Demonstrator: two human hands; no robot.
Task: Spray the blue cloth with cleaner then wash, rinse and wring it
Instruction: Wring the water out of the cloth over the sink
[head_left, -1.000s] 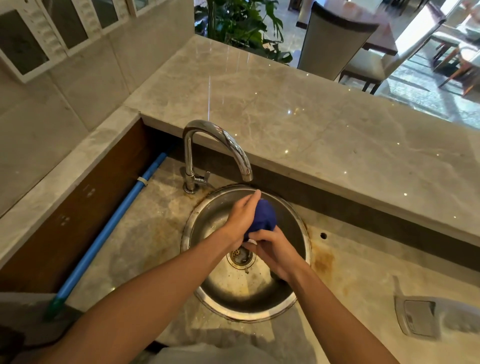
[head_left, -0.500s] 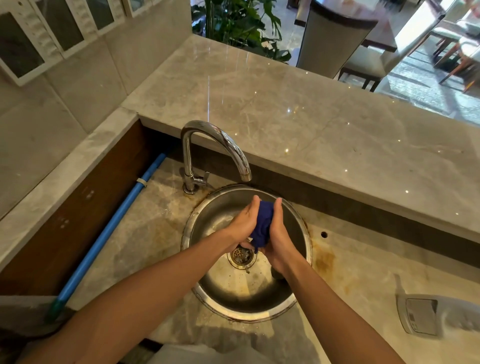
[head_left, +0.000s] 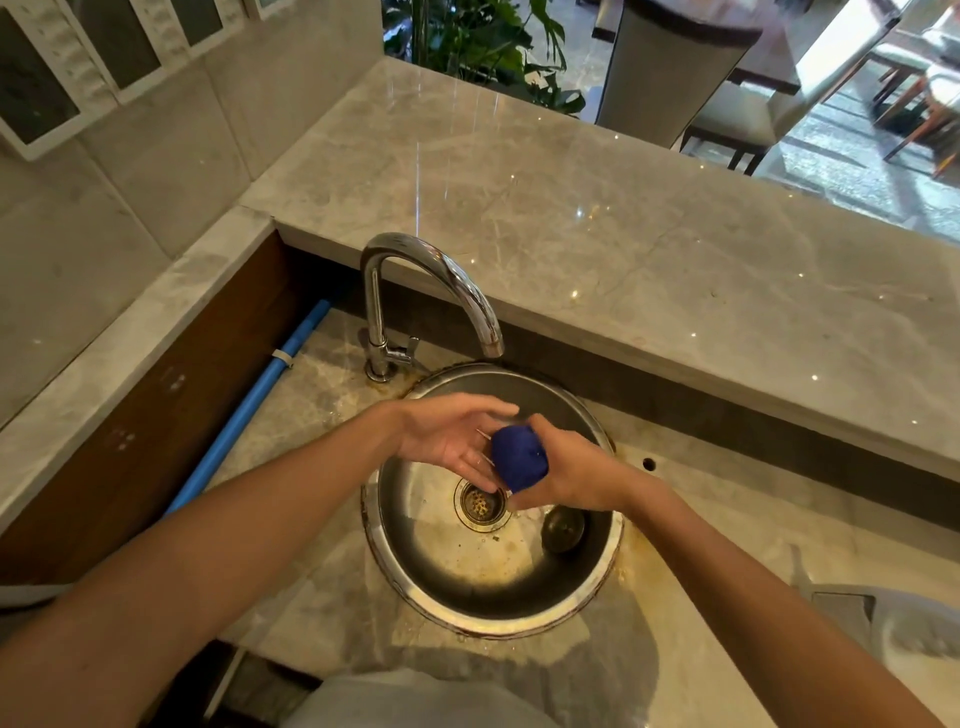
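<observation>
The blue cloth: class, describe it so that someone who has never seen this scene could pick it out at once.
Find the round steel sink set in the marble counter, below the curved chrome tap. Above the drain, the right hand grips the blue cloth, squeezed into a tight ball, with the open left hand beside it. It is the only dark blue thing there; the blue pipe is paler.

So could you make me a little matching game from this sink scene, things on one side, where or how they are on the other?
Things:
1. blue cloth
2. left hand
3. tap
4. blue pipe

States:
A. lying along the wall, left of the sink
B. open, fingers spread
C. balled up in the right hand
D. arching over the basin, no water visible

Pairs: 1-C, 2-B, 3-D, 4-A
</observation>
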